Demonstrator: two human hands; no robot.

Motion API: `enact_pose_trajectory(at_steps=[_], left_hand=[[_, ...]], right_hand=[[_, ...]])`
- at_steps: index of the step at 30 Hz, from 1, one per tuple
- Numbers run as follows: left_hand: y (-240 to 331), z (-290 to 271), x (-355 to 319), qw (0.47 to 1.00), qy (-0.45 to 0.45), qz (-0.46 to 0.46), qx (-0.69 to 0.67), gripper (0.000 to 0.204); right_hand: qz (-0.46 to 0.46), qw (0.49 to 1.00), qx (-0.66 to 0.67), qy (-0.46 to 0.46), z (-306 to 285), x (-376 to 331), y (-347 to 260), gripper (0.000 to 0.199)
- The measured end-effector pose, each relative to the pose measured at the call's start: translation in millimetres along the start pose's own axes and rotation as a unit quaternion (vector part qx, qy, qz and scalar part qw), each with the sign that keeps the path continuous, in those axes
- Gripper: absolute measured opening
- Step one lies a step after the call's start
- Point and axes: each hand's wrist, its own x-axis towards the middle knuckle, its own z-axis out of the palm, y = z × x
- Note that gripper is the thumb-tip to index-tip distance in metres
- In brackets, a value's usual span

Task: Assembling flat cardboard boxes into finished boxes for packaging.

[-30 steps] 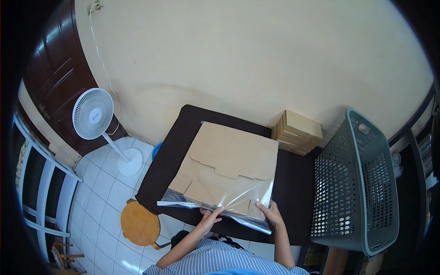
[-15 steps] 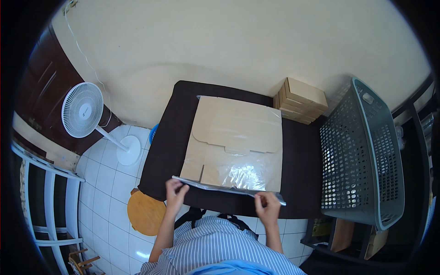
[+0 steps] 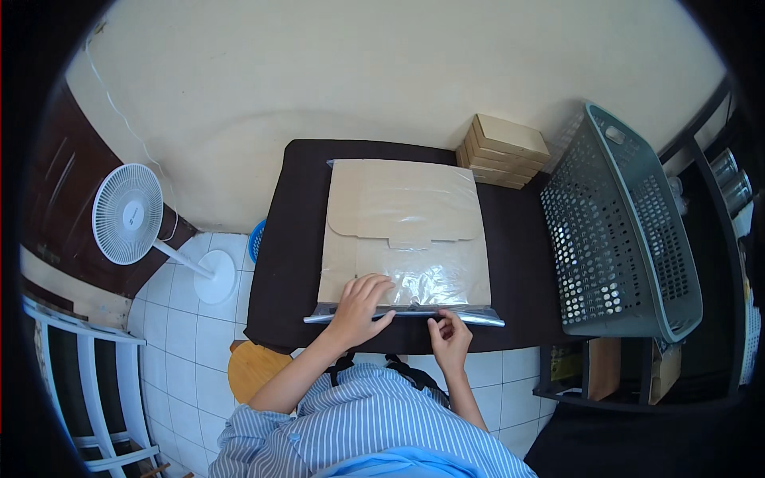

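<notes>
A large flat piece of cardboard (image 3: 398, 199), folded with a tabbed flap, lies on the dark-covered table inside a clear plastic bag (image 3: 430, 280). The bag's near edge is folded into a shiny strip along the front of the cardboard. My left hand (image 3: 358, 312) rests on the bag near its front left, fingers stretched out and thumb apart. At the right part of the strip, my right hand (image 3: 451, 338) is closed, thumb and fingers pinching the bag's edge.
Flat cardboard boxes (image 3: 506, 151) are stacked at the table's back right. Beside them stands a tall grey-green perforated basket (image 3: 590, 231). To the left are a white fan (image 3: 131, 215), a blue basket (image 3: 256, 240) and a round wooden stool (image 3: 255, 370). Dark shelving (image 3: 550, 370) stands at right.
My left hand has moved right from the bag's left corner and now lies flat on it. My right hand has slid left along the edge. The strip now lies against the cardboard's front edge.
</notes>
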Motion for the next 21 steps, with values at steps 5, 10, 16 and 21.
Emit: enact_pose_trajectory(at_steps=[5, 10, 16, 21], left_hand=[[1, 19, 24, 0.997, -0.072, -0.003, -0.026, 0.036], [-4, 36, 44, 0.988, -0.134, 0.061, -0.054, 0.031], [-21, 47, 56, 0.976, -0.216, 0.037, -0.017, 0.037], [-23, 48, 54, 0.975, -0.217, 0.041, -0.008, 0.038]], right_hand=[[0.029, 0.996, 0.074, 0.047, 7, 8, -1, 0.014], [-0.041, 0.997, -0.028, 0.062, 7, 10, -9, 0.009], [-0.144, 0.987, -0.05, 0.048, 4, -1, -1, 0.01], [-0.188, 0.98, -0.053, 0.047, 3, -6, 7, 0.012]])
